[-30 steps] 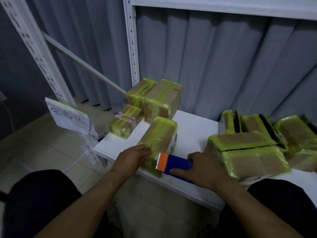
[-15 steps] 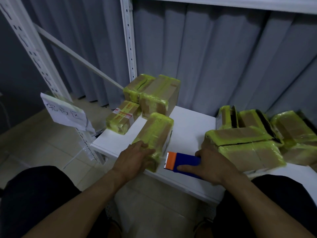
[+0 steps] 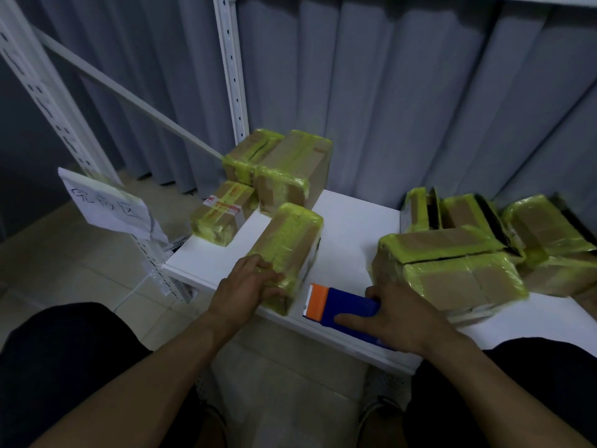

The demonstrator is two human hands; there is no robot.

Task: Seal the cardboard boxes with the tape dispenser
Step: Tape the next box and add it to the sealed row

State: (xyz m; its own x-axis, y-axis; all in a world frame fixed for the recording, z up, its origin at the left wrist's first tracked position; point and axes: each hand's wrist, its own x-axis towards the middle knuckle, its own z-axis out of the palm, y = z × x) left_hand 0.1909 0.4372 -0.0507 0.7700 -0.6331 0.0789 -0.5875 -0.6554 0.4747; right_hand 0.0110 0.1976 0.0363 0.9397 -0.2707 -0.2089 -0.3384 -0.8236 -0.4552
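Left hand is grabbing the near end of the yellow-taped box at the white shelf's front edge. Right hand is clamped round the blue tape dispenser just beside it.

The right hand hides the rear of the dispenser; the rightmost box is cut by the right edge

Tape dispenser on shelf, right of box.
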